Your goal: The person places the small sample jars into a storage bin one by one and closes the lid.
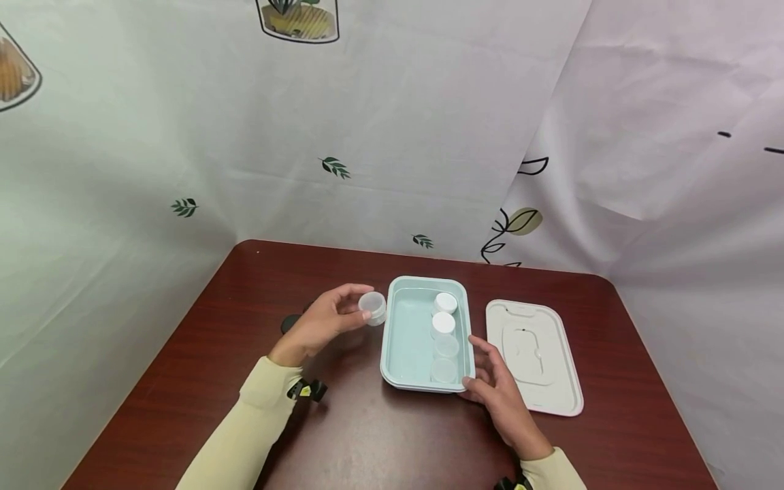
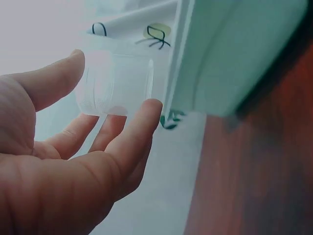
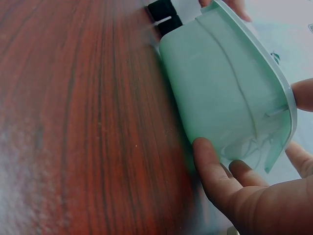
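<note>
Midway through filling the box: left hand pinching a small clear jar just outside the box's left rim, right hand steadying its near right corner with relaxed fingers; next, probably lowering the jar beside the four inside.

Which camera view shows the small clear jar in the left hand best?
The left wrist view: the clear jar fills the frame, pinched between the left hand's thumb and fingertips. The head view shows it small beside the mint tray. The right wrist view misses it.
</note>
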{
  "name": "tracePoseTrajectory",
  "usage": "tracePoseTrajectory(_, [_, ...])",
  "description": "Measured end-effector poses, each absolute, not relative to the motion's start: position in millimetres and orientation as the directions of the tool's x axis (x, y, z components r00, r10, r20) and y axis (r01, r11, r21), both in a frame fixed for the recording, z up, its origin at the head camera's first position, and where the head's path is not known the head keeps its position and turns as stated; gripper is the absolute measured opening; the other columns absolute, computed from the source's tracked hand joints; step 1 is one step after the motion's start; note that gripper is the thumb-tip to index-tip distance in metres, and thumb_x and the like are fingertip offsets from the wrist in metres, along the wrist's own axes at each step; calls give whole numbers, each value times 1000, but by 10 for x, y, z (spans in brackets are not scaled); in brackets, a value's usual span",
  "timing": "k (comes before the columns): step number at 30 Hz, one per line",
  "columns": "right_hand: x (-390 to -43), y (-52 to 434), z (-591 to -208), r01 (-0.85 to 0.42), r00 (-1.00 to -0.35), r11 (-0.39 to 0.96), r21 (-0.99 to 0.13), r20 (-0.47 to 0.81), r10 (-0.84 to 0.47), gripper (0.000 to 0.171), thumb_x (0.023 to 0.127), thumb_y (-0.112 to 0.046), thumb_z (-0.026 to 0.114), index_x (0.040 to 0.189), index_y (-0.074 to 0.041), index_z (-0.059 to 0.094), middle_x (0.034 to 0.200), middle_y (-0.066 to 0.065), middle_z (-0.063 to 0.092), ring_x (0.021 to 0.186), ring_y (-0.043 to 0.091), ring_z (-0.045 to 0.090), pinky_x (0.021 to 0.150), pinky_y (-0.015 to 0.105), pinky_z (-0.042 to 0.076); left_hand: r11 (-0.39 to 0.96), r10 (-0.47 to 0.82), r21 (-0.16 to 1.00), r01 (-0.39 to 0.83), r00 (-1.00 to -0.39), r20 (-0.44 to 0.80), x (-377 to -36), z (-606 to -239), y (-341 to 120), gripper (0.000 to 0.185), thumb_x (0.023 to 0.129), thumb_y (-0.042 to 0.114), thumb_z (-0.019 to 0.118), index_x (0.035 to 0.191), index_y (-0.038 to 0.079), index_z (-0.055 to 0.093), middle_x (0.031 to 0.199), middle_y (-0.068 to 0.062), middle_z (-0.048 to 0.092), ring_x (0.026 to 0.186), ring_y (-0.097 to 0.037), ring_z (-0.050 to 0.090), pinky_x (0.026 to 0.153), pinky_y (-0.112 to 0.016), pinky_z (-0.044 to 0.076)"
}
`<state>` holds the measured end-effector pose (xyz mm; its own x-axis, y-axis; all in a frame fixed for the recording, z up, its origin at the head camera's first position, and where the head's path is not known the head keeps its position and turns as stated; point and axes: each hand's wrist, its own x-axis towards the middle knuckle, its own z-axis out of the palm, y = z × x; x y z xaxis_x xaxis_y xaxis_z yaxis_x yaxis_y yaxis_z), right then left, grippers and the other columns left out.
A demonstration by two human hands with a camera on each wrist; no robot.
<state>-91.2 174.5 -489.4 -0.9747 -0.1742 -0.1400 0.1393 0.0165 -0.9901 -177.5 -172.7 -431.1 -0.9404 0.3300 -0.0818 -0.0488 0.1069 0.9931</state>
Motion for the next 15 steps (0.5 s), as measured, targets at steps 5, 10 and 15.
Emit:
tracePoseTrajectory(5, [-906,1748,-4891,149,-974,11,-989,-149,-169,70,99,1,60,161,-21,35,148,26,47,112,18,69,86,36,63,141,354,990,-25,-932,-74,-1932,-4215,-1498,52,97,10,76,146,10,58,131,-15,69,114,-25,71,100,-45,60])
tracePoseTrajectory(10, [-907,1747,-4896,138,-976,10,-990,-138,-169,70,99,1,60,161,-21,35,147,27,48,112,17,69,86,37,63,239,334,971,14,-940,-69,-2077,-4163,-1240,52,98,15,76,147,12,58,135,-10,66,116,-25,67,99,-50,60])
tracePoseTrajectory(15, [-910,1746,-4897,132,-976,5,-991,-131,-172,70,99,1,60,161,-20,34,147,27,48,111,17,68,85,37,63,355,324,932,70,-945,-52,-2175,-4159,-1024,52,100,19,75,148,10,58,143,-10,63,123,-28,65,96,-42,60])
